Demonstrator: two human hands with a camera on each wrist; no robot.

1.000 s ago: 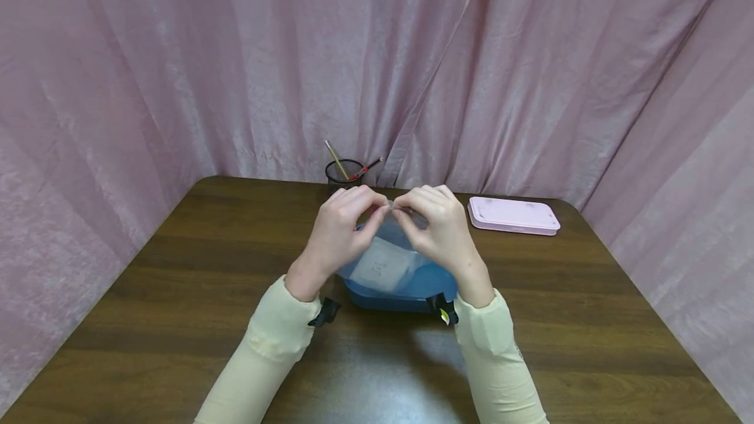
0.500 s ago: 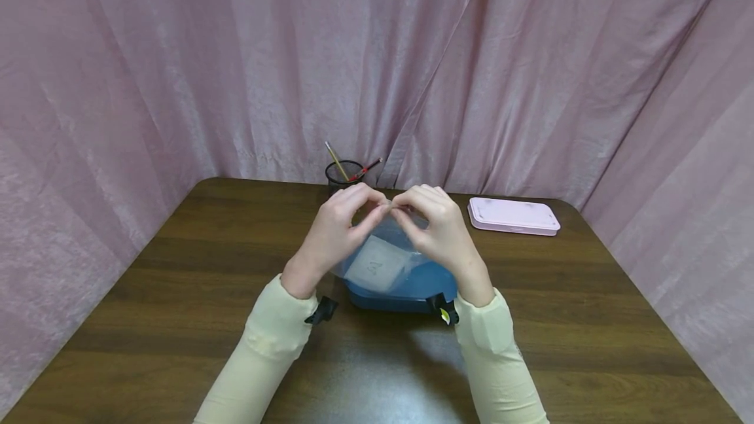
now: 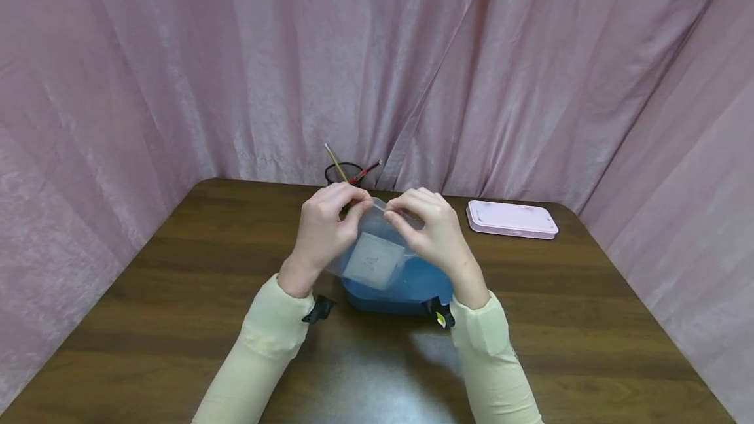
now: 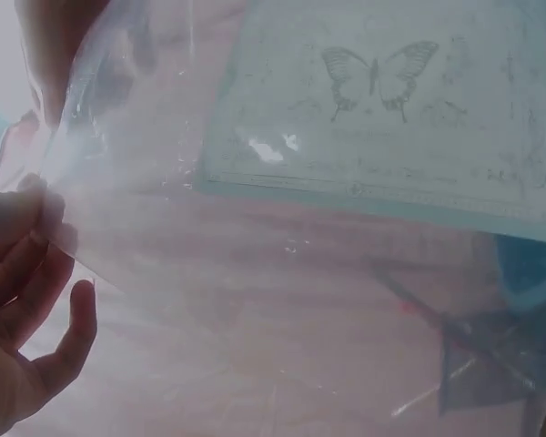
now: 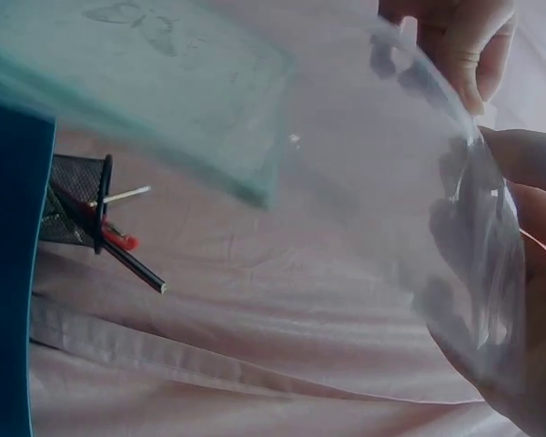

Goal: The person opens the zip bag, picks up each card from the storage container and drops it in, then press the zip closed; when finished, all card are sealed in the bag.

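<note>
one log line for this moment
left hand pinches plastic bag top | right hand pinches bag top | above blue box

That bag (image 3: 377, 241) you've got is clear, glossy plastic film, crinkly, with a matt paper card (image 3: 374, 260) inside. Under it the blue tub (image 3: 412, 290) looks like smooth plastic. The surface (image 3: 177, 293) is dark wood grain with a slight sheen. At 12 o'clock, a black wire-mesh metal cup (image 3: 343, 174) and soft velvety pink cloth curtains (image 3: 235, 64).
</note>
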